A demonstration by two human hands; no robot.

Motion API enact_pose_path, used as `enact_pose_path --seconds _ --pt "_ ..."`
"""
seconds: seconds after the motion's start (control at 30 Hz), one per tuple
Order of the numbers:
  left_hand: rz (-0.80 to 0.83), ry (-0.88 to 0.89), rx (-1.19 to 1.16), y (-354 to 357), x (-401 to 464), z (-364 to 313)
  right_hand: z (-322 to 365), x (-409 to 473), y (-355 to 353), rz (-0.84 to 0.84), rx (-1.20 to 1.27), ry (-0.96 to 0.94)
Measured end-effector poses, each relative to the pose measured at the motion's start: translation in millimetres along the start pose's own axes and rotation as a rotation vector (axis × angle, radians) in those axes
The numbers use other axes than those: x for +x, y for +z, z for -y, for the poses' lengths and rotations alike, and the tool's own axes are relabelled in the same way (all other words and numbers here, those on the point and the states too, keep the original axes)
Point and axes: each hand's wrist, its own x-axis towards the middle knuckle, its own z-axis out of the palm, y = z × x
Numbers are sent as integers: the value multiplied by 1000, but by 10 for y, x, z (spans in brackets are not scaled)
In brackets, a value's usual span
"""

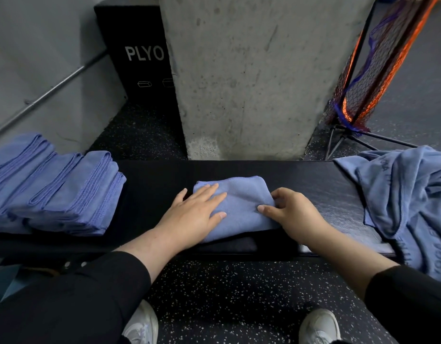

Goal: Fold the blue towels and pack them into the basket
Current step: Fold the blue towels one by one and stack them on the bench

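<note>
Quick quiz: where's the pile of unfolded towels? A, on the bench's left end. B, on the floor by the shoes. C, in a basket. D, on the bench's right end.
D: the crumpled towels lie on the bench's right end; the left end holds folded stacks.

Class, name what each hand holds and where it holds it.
The right hand pinches the folded blue cloth towel at its right edge. The left hand only presses flat on its left part.

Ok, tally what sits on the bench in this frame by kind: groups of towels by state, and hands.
Stacks of folded blue towels: 1
Towel being folded: 1
Heap of unfolded towels: 1
Hands, left hand and right hand: 2
Total: 5
No basket is in view.
</note>
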Motion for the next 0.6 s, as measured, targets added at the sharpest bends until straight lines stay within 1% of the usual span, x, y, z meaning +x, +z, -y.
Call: enact_pose_path --seconds 0.07,0.13,0.17,0.23,0.27,0.3,0.33,0.37,0.43,0.47,0.5,0.6 --pt "12 -5 -11 5 9 2 -9 4 -8 -21 -37 43" --pt "28 -3 -19 6 19 11 -13 -9 -15 -77 -173 22" --pt "38 1 -18 6 26 18 -33 -12 -12 -150 -249 -59" --pt "66 11 -22 -3 37 25 -35 -14 -17 -278 -378 -370" --pt "77 17 -23 -11 44 23 -24 -10 -19 -284 -419 -526" --pt "85 24 -19 -21 57 19 -14 3 -7 -237 -447 -643" --pt "92 32 -11 -30 68 18 -2 11 21 -135 -477 -684" --pt "101 38 -2 -34 77 21 0 6 60 -14 -520 -651" --pt "120 50 -3 -37 75 49 -82 0 116 204 -618 -497" --pt "130 54 -13 -38 63 66 -152 9 112 259 -655 -458" --pt "137 56 -19 -43 45 86 -215 26 87 280 -669 -459" --pt "120 37 -13 -73 -7 137 -354 105 -68 312 -580 -491"
